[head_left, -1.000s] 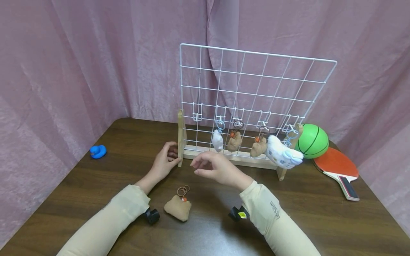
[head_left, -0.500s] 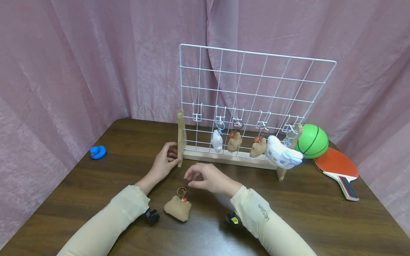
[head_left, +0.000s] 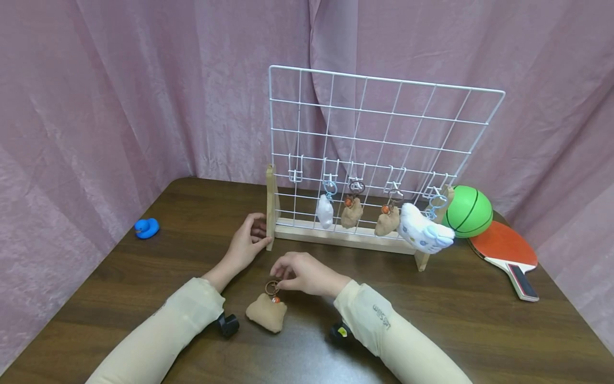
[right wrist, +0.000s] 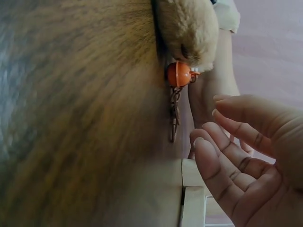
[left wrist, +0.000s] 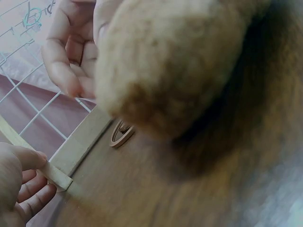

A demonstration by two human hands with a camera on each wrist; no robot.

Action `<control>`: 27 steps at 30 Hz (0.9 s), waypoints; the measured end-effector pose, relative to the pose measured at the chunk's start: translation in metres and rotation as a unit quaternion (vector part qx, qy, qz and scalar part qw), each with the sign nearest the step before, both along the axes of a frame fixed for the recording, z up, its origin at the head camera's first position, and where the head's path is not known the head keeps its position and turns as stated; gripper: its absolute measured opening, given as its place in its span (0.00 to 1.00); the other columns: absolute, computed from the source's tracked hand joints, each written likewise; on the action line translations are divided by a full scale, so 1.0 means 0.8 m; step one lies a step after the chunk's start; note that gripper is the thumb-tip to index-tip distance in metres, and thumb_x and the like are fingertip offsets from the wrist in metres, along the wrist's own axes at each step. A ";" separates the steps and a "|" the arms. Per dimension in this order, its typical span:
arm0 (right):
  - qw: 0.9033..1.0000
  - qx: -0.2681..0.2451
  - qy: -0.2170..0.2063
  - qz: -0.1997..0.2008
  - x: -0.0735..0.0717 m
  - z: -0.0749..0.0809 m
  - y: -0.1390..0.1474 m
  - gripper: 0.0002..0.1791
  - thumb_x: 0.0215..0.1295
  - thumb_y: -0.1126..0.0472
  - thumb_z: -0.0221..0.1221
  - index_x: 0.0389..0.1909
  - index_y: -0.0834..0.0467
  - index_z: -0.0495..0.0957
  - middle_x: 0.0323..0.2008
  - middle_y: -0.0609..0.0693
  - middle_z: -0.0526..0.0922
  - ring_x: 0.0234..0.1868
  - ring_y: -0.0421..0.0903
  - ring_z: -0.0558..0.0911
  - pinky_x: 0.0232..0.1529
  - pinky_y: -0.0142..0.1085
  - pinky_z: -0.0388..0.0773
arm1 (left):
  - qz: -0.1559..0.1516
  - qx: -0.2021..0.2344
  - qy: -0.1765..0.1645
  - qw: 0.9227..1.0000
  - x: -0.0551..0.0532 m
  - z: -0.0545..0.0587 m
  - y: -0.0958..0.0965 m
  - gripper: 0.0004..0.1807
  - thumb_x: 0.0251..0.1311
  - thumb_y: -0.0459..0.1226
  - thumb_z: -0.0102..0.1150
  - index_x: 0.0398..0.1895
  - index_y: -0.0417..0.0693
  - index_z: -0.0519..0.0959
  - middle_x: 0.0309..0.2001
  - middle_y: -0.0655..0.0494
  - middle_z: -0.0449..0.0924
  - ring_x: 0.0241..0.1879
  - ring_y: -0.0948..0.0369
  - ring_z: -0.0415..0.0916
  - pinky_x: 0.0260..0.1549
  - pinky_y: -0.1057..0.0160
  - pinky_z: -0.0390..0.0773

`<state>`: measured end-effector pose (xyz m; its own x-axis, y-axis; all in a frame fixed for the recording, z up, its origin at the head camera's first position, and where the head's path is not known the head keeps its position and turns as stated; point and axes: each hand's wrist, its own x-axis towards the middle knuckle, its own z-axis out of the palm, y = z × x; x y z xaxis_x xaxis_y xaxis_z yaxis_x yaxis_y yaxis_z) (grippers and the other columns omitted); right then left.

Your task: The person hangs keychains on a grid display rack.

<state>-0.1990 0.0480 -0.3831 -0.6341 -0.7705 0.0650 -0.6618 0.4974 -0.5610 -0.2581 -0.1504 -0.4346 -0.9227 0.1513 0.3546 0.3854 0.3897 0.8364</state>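
Observation:
My left hand (head_left: 243, 246) pinches the left wooden leg (head_left: 271, 205) of a white wire grid rack (head_left: 379, 113), its thumb on the front and fingers behind. In front of the rack, a tan plush keychain (head_left: 266, 313) lies on the table. An orange bell (right wrist: 179, 74) and brown metal rings (head_left: 272, 288) are fixed to its top. My right hand (head_left: 307, 273) hovers just above those rings with loosely bent fingers. The right wrist view shows its fingertips (right wrist: 204, 146) beside the chain, with nothing between thumb and fingers.
White hooks on the grid carry a small white plush (head_left: 325, 212), two tan plush keychains (head_left: 352, 213) and a larger white plush (head_left: 424, 230). The leftmost hook (head_left: 295, 175) is bare. A green ball (head_left: 467, 210) and red paddle (head_left: 503, 248) lie right, a blue duck (head_left: 146, 228) left.
My right hand has moved down and left from before the rack to the rings of the tan plush keychain. My left hand has stayed on the rack's leg.

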 end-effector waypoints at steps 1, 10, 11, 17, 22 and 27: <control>1.000 0.003 0.000 0.000 0.000 -0.001 -0.001 0.11 0.60 0.64 0.64 0.44 0.61 0.80 0.39 0.52 0.82 0.38 0.45 0.82 0.42 0.27 0.78 | 0.000 -0.002 -0.001 1.000 0.005 0.007 0.001 0.29 0.55 0.25 0.64 0.59 0.39 0.64 0.46 0.37 0.77 0.44 0.46 0.79 0.39 0.64 0.82; 0.999 0.048 0.005 0.004 0.002 -0.001 -0.010 0.12 0.59 0.64 0.64 0.44 0.60 0.81 0.38 0.52 0.80 0.37 0.42 0.81 0.38 0.22 0.75 | 0.001 -0.008 -0.010 1.000 0.017 0.024 0.007 0.29 0.56 0.22 0.61 0.60 0.33 0.63 0.46 0.32 0.75 0.44 0.42 0.78 0.41 0.53 0.81; 0.999 0.052 0.005 0.005 0.001 -0.002 -0.011 0.12 0.59 0.64 0.64 0.44 0.60 0.81 0.38 0.52 0.80 0.36 0.42 0.81 0.37 0.22 0.74 | 0.002 -0.007 -0.010 1.000 0.014 0.019 0.006 0.29 0.56 0.23 0.61 0.60 0.34 0.63 0.47 0.33 0.75 0.44 0.43 0.78 0.41 0.54 0.81; 0.997 0.079 0.019 0.011 -0.001 -0.002 -0.014 0.11 0.59 0.64 0.65 0.44 0.59 0.82 0.37 0.50 0.79 0.35 0.41 0.79 0.35 0.21 0.73 | 0.006 -0.006 -0.009 1.000 0.001 0.003 0.002 0.30 0.55 0.26 0.64 0.61 0.40 0.64 0.47 0.37 0.76 0.44 0.47 0.79 0.41 0.59 0.82; 0.995 0.091 0.025 0.016 -0.003 -0.003 -0.016 0.11 0.58 0.64 0.65 0.42 0.58 0.82 0.36 0.50 0.79 0.35 0.41 0.78 0.35 0.22 0.72 | 0.001 0.000 -0.007 1.000 0.001 0.002 0.002 0.31 0.55 0.26 0.64 0.61 0.39 0.63 0.47 0.35 0.76 0.44 0.45 0.79 0.41 0.54 0.81; 0.995 0.096 0.031 0.017 -0.004 -0.005 -0.018 0.10 0.57 0.64 0.65 0.40 0.57 0.81 0.35 0.49 0.78 0.36 0.40 0.77 0.36 0.22 0.71 | 0.002 -0.001 -0.008 1.000 0.000 0.000 0.000 0.30 0.56 0.26 0.64 0.61 0.39 0.64 0.47 0.36 0.76 0.44 0.46 0.79 0.41 0.56 0.82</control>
<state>-0.2021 0.0337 -0.3870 -0.6061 -0.7940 -0.0473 -0.7113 0.5677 -0.4146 -0.2580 -0.1502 -0.4343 -0.9290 0.1488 0.3389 0.3700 0.3923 0.8421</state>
